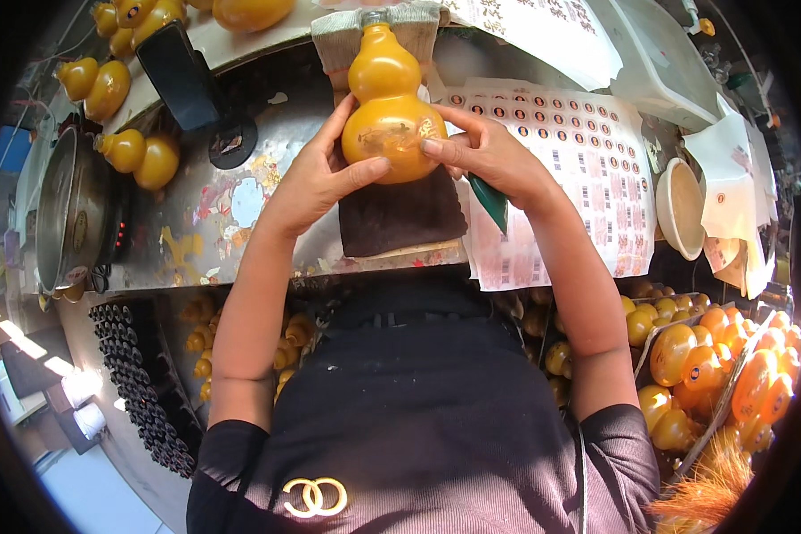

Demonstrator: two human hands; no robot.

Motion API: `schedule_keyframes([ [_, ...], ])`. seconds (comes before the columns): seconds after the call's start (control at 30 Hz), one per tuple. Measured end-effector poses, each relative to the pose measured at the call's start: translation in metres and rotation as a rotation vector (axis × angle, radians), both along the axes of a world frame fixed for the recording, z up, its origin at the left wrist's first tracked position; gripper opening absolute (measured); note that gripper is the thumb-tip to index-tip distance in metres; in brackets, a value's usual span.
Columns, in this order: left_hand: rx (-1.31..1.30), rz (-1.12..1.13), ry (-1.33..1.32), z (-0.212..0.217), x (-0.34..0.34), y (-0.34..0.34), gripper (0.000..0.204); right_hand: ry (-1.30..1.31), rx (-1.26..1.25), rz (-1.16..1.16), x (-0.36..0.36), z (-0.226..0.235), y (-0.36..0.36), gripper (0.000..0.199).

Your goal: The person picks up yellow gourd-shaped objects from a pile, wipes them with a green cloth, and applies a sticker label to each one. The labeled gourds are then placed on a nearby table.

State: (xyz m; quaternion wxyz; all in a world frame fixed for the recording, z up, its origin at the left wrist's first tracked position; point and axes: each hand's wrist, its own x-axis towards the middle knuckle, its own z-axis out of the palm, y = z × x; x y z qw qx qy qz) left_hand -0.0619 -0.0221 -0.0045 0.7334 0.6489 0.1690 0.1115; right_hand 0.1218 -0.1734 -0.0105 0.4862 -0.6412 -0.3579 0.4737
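A glossy yellow gourd-shaped bottle (383,71) with a grey neck lies tilted between my hands, its neck pointing away from me. My left hand (325,173) grips the lower bulb from the left, thumb pressed on its surface. From the right, my right hand (494,156) closes on the same bulb, thumb beside a gold-and-dark patch. A pointed green piece (488,205) sticks out below the right palm; whether that hand holds it I cannot tell. Beneath the bottle is a dark brown cloth pad (400,221), and a pale folded cloth (329,49) lies behind it.
Sticker sheets (587,214) cover the bench on the right, beside a pale bowl (681,209) and a translucent bin (659,62). At left stand a phone (178,76) on a stand, a metal pan (67,209) and another yellow gourd (142,158). Crated gourds (676,356) sit below right.
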Motion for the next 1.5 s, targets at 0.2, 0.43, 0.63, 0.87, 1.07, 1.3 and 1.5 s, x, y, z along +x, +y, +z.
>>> schedule_keyframes([
  [0.2, -0.071, 0.021, -0.008, -0.011, -0.002, 0.006, 0.089, -0.019, 0.007, -0.058, -0.007, 0.001, 0.002, 0.075],
  [0.43, -0.119, 0.04, -0.032, -0.018, -0.003, 0.006, 0.084, -0.005, 0.049, -0.147, -0.014, -0.007, 0.001, 0.074],
  [0.63, -0.137, 0.1, -0.118, -0.027, -0.006, 0.002, 0.081, 0.044, 0.102, -0.181, -0.016, -0.014, 0.002, 0.071],
  [0.87, -0.107, 0.151, -0.113, -0.031, -0.006, 0.0, 0.074, 0.065, 0.116, -0.159, -0.017, -0.018, -0.001, 0.068],
  [1.07, -0.065, 0.147, -0.091, -0.028, -0.007, -0.002, 0.075, 0.048, 0.135, -0.17, -0.019, -0.02, 0.0, 0.069],
  [1.3, -0.063, 0.126, -0.1, -0.028, -0.008, -0.003, 0.077, 0.033, 0.142, -0.157, -0.018, -0.024, -0.003, 0.067],
  [1.5, -0.116, 0.109, -0.097, -0.02, -0.008, -0.002, 0.081, 0.057, 0.126, -0.161, -0.02, -0.02, -0.003, 0.068],
])
